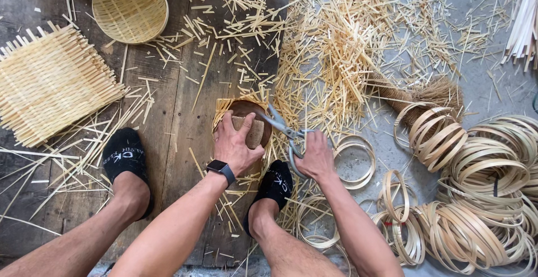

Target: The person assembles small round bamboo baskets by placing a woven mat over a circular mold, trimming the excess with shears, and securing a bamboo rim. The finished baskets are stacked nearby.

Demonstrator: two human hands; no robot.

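Observation:
My left hand (235, 145), with a dark watch on the wrist, presses down on a small block on top of a round brown mould (259, 121) that pins a woven bamboo mat (222, 108) on the wooden board. My right hand (315, 156) holds metal scissors (282, 127) by the handles. Their blades point up and left and meet the right edge of the mould, where the mat's strips stick out. My two feet in black socks rest on the board, one (124, 156) to the left and one (277, 183) just below the mould.
A flat square woven mat (53, 84) lies at the left, and a finished round basket (130, 7) at top left. Cut bamboo offcuts (330, 47) litter the floor above. Several bamboo rings (482, 187) pile at the right, beside a brush (417, 95).

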